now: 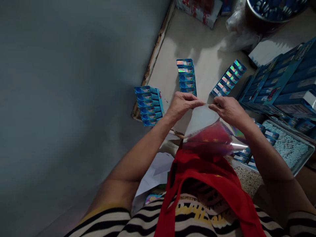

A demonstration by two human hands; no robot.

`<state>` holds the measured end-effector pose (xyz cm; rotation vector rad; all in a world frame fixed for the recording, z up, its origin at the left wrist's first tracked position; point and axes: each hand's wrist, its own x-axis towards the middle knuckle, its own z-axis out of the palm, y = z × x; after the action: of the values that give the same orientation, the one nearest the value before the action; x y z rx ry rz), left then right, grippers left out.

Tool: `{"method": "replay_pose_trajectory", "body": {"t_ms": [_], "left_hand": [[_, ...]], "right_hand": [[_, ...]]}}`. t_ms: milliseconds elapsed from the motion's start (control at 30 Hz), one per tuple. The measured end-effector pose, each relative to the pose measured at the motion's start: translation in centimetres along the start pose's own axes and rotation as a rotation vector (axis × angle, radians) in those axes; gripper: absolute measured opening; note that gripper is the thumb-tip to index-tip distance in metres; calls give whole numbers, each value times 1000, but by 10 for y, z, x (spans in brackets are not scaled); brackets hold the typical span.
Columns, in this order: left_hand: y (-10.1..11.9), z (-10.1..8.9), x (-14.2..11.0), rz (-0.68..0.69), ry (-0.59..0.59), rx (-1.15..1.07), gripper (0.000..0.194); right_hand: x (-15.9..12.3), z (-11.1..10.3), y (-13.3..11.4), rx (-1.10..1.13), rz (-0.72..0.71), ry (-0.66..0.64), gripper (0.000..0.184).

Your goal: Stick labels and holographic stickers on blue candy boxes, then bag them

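Note:
Pinched between fingertips, a shiny clear plastic bag (209, 138) hangs in front of the red apron; I cannot tell whether its mouth is parted. My left hand (182, 106) grips its upper edge from the left, fingers pressed together. Close by on the other side, my right hand (228, 110) has thumb and fingers closed on the same edge. Just beyond my left hand stands a row of small blue boxes (187, 78) with round marks and some shiny stickers. Another blue row (228, 78), with holographic stickers, lies slanted past my right hand.
A third row of blue boxes (149, 106) sits at the table's left edge, near the grey wall (74, 82). Large blue packs (281, 82) are stacked at right, above a tray of pale blue pieces (309, 149). A round tub (259, 20) stands at the back right.

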<state>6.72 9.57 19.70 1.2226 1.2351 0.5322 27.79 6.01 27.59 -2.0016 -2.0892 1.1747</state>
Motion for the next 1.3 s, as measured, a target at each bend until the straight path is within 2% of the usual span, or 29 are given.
{"method": "replay_pose_trajectory", "body": {"t_ms": [67,133,300,367,467,567,633,700,767,867,967,1100,1300], "left_hand": [[-1,19,11,-13,40,-55,40],[0,33,21,-42,19,-92,37],[6,51,24,-110,-270,-62,23],[6,60,19,-113,-316,-47,22],[0,78,11,-146,-213,-89,26],[-9,86,6,-142,-20,-161,30],[-14,83,4,-100,77,-187,32],[-16,74,1,-56,123,-202,34],[-14,63,-3,-32,121,-217,34],[-8,50,-10,-35,71,-240,35],[-4,42,-14,-48,49,-255,35],[-5,39,-15,-64,50,-296,32],[-8,34,-14,-92,51,-299,30]], "right_hand": [[-9,-11,10,-28,-31,38,19],[-22,-16,23,-74,-12,46,19],[-55,-10,48,-226,180,-82,26],[-65,-12,52,-247,206,-152,28],[-72,-20,54,-264,212,-178,33],[-66,-18,51,-372,174,-30,26],[-57,-5,45,-441,119,172,28],[-47,15,35,-424,71,361,31],[-37,38,23,-335,42,450,30],[-26,66,4,-232,44,480,29],[-18,85,-6,-241,73,540,29],[-18,104,-5,-266,27,612,36],[-34,134,-8,-315,-41,575,52]]}}
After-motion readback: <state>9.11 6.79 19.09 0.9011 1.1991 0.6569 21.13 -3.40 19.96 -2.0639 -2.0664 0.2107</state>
